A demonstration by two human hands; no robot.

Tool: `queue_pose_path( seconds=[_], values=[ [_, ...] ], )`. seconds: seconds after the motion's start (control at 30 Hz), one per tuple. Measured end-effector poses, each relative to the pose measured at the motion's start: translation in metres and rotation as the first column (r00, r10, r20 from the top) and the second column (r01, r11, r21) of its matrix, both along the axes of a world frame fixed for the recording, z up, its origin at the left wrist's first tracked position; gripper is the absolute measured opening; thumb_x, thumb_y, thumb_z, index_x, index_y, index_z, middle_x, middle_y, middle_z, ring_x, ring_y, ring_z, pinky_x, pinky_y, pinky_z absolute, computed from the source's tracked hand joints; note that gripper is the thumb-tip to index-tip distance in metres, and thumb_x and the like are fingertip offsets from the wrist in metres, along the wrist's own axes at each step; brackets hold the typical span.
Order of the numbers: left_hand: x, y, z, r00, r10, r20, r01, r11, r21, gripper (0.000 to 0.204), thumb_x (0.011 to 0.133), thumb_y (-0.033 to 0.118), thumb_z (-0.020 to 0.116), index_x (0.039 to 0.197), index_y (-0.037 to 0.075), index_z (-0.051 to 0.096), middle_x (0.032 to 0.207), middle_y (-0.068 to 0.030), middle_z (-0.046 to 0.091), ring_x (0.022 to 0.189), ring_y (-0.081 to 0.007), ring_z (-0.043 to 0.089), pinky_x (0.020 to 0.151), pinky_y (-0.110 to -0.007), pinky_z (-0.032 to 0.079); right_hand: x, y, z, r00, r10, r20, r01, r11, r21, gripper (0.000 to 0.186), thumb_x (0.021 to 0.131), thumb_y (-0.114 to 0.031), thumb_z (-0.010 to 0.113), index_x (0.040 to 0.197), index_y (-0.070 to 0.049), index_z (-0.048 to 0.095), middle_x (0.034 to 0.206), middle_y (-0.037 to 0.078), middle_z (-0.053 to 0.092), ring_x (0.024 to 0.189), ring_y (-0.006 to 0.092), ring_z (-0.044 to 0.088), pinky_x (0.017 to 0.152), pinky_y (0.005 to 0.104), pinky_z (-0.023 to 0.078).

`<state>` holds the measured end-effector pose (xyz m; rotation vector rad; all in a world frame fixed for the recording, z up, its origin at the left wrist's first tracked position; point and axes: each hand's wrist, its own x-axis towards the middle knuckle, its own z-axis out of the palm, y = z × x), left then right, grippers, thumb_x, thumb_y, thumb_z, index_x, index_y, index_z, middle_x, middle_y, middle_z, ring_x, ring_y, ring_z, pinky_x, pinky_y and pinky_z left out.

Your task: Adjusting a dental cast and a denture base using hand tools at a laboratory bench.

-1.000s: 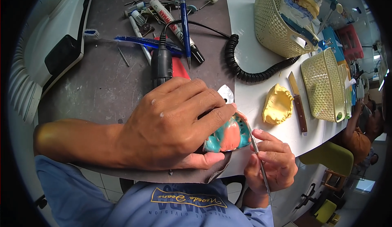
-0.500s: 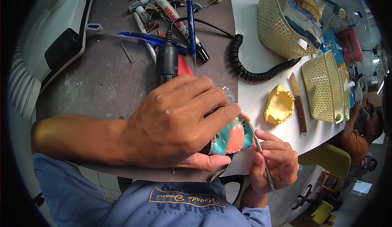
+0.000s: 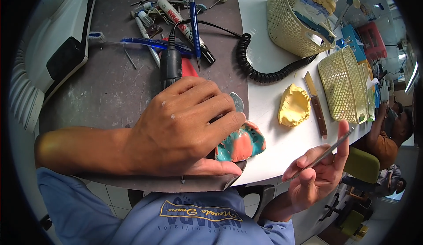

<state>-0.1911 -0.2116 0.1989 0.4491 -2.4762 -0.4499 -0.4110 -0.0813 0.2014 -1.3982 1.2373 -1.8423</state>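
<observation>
My left hand point(image 3: 189, 126), palm down, closes round a dental impression point(image 3: 241, 143) of teal and pink material. Its pink middle and teal rim show beyond my fingers, while the far side is covered by my hand. A shiny tray handle point(image 3: 236, 101) pokes out past the knuckles. To the right and apart from the impression, my right hand point(image 3: 319, 174) is turned palm up. Between its fingers and thumb lies a thin metal dental carver point(image 3: 326, 153), slanting up to the right, with the index finger stretched out.
A yellow plaster cast point(image 3: 294, 106) and a wooden-handled knife point(image 3: 318, 106) lie right of the dark mat point(image 3: 110, 95). Beyond stand two cream baskets point(image 3: 343, 86). A black corded handpiece point(image 3: 171, 66), marker point(image 3: 185, 29) and blue mechanical pencil point(image 3: 194, 29) lie ahead. Another person point(image 3: 398, 132) sits far right.
My right hand has drawn the carver away from the impression, rightward, and turned palm up, tilting the tool the other way. My left hand keeps its hold. The whole view has shifted slightly.
</observation>
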Motion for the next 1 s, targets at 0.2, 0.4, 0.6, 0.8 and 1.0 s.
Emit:
queue_pose_path(
  seconds=[0.2, 0.4, 0.6, 0.8, 1.0],
  values=[
    [-0.002, 0.000, -0.002, 0.999, 0.014, -0.044, -0.014, 1.000, 0.000, 0.072, 0.059, 0.052, 0.084, 0.108, 0.004, 0.063, 0.101, -0.0080, 0.064, 0.091, -0.0273, 0.062, 0.085, -0.043, 0.049, -0.001, 0.008, 0.001, 0.704, 0.327, 0.630, -0.307, 0.941, -0.145, 0.054, 0.100, 0.001, 0.044, 0.146, 0.012, 0.018, 0.108, 0.036, 0.061, 0.068, 0.0369, 0.071, 0.057, 0.0397, 0.064],
    [-0.002, 0.002, 0.000, 1.000, 0.007, -0.001, -0.007, 1.000, 0.016, 0.073, 0.056, 0.048, 0.086, 0.112, 0.006, 0.063, 0.106, -0.0074, 0.065, 0.100, -0.0287, 0.062, 0.091, -0.044, 0.048, -0.005, 0.018, -0.020, 0.981, 0.140, 0.131, -0.122, 0.983, -0.139, 0.031, 0.101, -0.017, 0.053, 0.117, 0.009, 0.052, 0.098, 0.029, 0.065, 0.066, 0.0295, 0.071, 0.056, 0.0333, 0.061],
    [0.001, 0.003, 0.002, 0.997, 0.007, 0.078, -0.009, 1.000, 0.022, 0.073, 0.055, 0.046, 0.086, 0.113, 0.009, 0.063, 0.109, -0.0067, 0.064, 0.106, -0.0267, 0.060, 0.096, -0.045, 0.045, 0.011, 0.008, -0.020, 0.918, -0.257, -0.301, 0.243, 0.966, -0.085, 0.022, 0.092, -0.017, 0.070, 0.099, 0.002, 0.063, 0.074, 0.015, 0.069, 0.066, 0.0216, 0.068, 0.062, 0.0291, 0.055],
    [0.001, 0.001, 0.004, 0.994, -0.007, 0.113, 0.004, 1.000, 0.030, 0.073, 0.055, 0.045, 0.086, 0.115, 0.011, 0.062, 0.111, -0.0060, 0.063, 0.109, -0.0254, 0.059, 0.101, -0.046, 0.041, 0.014, 0.006, -0.022, 0.940, -0.217, -0.263, 0.212, 0.976, -0.050, 0.013, 0.091, -0.007, 0.067, 0.097, 0.002, 0.060, 0.074, 0.016, 0.070, 0.068, 0.0223, 0.069, 0.065, 0.0310, 0.057],
    [0.001, 0.002, 0.003, 0.994, 0.001, 0.113, -0.004, 1.000, 0.029, 0.071, 0.056, 0.044, 0.086, 0.114, 0.011, 0.062, 0.110, -0.0052, 0.063, 0.108, -0.0248, 0.059, 0.100, -0.046, 0.042, 0.010, 0.007, -0.024, 0.894, -0.221, -0.389, 0.211, 0.975, -0.067, 0.014, 0.089, -0.007, 0.068, 0.096, 0.003, 0.060, 0.075, 0.017, 0.070, 0.071, 0.0235, 0.070, 0.065, 0.0318, 0.057]
  ],
)
